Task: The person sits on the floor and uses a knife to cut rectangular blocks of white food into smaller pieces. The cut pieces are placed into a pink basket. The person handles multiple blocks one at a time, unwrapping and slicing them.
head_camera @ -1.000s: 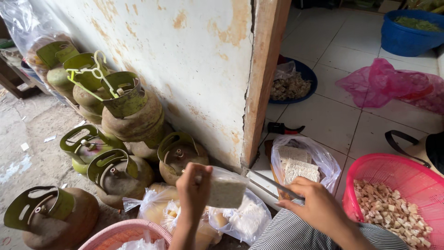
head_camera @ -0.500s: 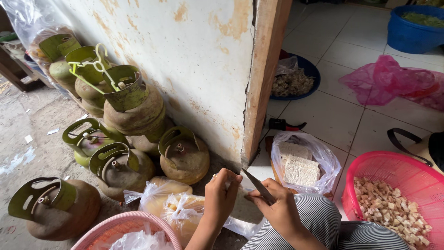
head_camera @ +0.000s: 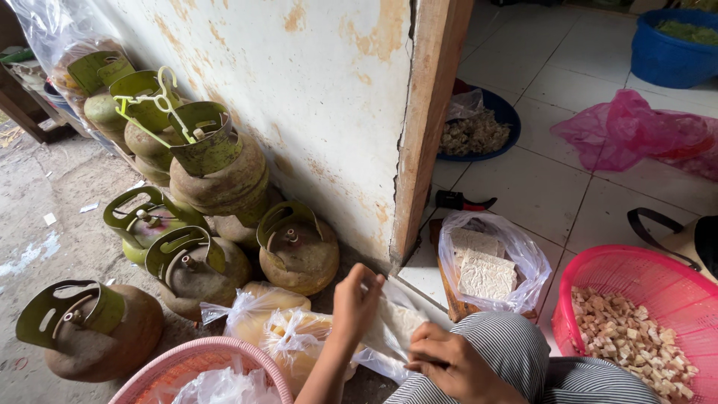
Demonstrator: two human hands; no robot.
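My left hand (head_camera: 357, 299) has come down from holding the pale slab up; it now pinches the clear plastic wrap of the white tempeh block (head_camera: 400, 322) low over my striped lap, so unwrapping is underway. My right hand (head_camera: 449, 359) grips its near end, clenched. The knife seen a moment ago is out of sight. Counted: five rusty green gas cylinders (head_camera: 295, 251) in clear view left, more stacked behind; two pink plastic baskets (head_camera: 643, 269); one bagged tempeh stack (head_camera: 486, 265).

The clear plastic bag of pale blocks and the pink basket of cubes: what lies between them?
In the head view, only bare white tiled floor separates the clear plastic bag and pink basket.
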